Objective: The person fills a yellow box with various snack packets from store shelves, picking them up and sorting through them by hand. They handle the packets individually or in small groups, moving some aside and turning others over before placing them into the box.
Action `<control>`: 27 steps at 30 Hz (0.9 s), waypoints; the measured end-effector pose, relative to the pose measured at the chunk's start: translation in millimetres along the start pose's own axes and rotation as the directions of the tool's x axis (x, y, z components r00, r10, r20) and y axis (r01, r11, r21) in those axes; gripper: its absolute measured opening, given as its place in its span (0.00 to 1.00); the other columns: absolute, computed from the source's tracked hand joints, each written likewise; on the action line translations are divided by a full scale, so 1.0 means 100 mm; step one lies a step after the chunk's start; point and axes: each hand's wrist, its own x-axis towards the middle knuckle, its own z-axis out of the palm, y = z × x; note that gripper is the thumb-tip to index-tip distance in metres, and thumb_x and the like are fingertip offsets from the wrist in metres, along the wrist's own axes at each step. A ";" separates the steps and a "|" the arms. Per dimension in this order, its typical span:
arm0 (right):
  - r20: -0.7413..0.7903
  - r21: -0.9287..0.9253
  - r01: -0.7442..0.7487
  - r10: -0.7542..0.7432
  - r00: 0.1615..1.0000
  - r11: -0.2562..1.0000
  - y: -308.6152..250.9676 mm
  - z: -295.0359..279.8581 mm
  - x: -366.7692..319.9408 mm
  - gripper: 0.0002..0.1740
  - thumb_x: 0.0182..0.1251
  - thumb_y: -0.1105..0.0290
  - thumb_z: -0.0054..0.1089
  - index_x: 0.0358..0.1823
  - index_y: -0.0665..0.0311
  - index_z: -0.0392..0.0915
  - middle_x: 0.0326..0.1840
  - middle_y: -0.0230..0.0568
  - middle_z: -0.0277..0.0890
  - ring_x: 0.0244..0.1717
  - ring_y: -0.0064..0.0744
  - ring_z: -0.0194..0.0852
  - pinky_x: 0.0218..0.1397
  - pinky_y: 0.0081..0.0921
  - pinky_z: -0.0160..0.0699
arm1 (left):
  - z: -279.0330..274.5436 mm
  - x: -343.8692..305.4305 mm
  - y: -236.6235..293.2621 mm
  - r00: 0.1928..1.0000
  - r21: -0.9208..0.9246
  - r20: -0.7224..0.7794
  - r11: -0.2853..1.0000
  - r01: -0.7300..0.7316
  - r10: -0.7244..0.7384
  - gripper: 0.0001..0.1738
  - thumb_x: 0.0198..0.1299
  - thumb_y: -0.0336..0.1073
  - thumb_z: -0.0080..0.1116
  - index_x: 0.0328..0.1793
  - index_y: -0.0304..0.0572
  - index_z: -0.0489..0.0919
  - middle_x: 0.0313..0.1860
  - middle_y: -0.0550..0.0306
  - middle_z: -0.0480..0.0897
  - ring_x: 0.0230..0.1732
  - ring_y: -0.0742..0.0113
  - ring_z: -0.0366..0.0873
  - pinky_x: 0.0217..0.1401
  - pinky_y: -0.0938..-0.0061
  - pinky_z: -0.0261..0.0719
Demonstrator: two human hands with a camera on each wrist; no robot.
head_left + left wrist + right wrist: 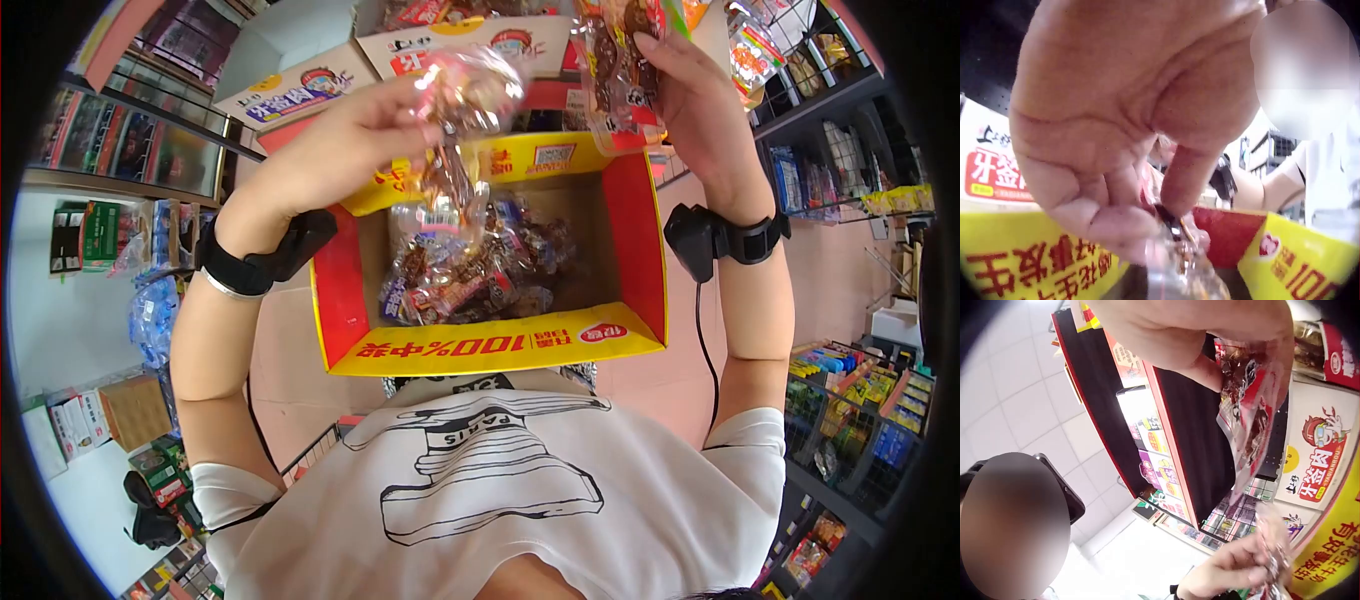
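Note:
My left hand (335, 145) pinches clear plastic snack packets (450, 185) with brown contents, held over the near box. In the left wrist view, thumb and fingers close on the top of a shiny wrapper (1188, 265). Up at the right, my right hand (705, 115) grips clear and red packets (622, 75), also brown inside; the right wrist view shows these packets (1250, 419) hanging below the fingers. Beneath the left hand stands an open red and yellow cardboard box (500, 345), with a heap of small wrapped snacks (480, 275) mostly toward its left side.
White printed cartons (300, 90) stand behind the box, and one carton (540, 50) holds more packets. Shelves of goods (860, 410) line the right side. At the left are a glass-fronted cabinet (130, 140) and a brown carton (135, 412).

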 end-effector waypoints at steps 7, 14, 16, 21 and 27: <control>0.012 0.150 -0.094 0.093 0.996 0.984 -0.01 0.17 -0.01 0.12 0.67 0.70 0.50 0.50 0.64 0.70 0.43 0.32 0.77 0.41 0.20 0.77 0.42 0.20 0.79 | -0.29 -0.05 0.04 0.999 -0.949 0.024 0.315 0.009 0.045 0.14 0.62 0.35 0.47 0.52 0.37 0.69 0.26 0.63 0.68 0.28 0.73 0.65 0.35 0.81 0.65; -0.042 0.159 -0.123 0.131 0.990 0.980 0.01 0.23 -0.03 0.14 0.67 0.71 0.49 0.52 0.62 0.70 0.45 0.30 0.76 0.43 0.19 0.76 0.44 0.21 0.79 | -0.35 0.01 -0.22 0.890 -0.988 0.098 -0.062 0.139 0.445 0.11 0.64 0.34 0.45 0.51 0.39 0.67 0.16 0.67 0.64 0.20 0.79 0.59 0.30 0.84 0.59; -0.042 0.159 -0.128 0.136 0.990 0.979 0.00 0.26 -0.03 0.14 0.67 0.70 0.49 0.53 0.62 0.70 0.45 0.31 0.76 0.43 0.19 0.76 0.44 0.21 0.79 | -0.34 0.00 -0.17 0.915 -0.993 0.072 -0.060 0.104 0.396 0.09 0.64 0.37 0.46 0.45 0.44 0.63 0.14 0.65 0.65 0.17 0.78 0.60 0.24 0.83 0.58; 0.005 0.159 -0.132 0.133 0.991 0.978 -0.02 0.22 -0.01 0.15 0.67 0.70 0.49 0.54 0.63 0.69 0.45 0.32 0.76 0.44 0.19 0.76 0.44 0.22 0.78 | -0.45 0.04 -0.24 0.927 -0.992 0.101 -0.040 0.124 0.362 0.10 0.64 0.36 0.46 0.47 0.40 0.67 0.16 0.66 0.64 0.19 0.78 0.59 0.26 0.83 0.58; -0.065 0.080 -0.099 0.105 0.992 0.992 -0.14 0.17 0.14 0.14 0.65 0.69 0.51 0.51 0.64 0.69 0.45 0.33 0.74 0.42 0.21 0.75 0.43 0.22 0.77 | -0.67 0.14 0.01 0.998 -0.997 -0.066 -0.035 -0.066 0.002 0.16 0.60 0.42 0.52 0.44 0.35 0.71 0.23 0.64 0.65 0.23 0.76 0.59 0.28 0.83 0.61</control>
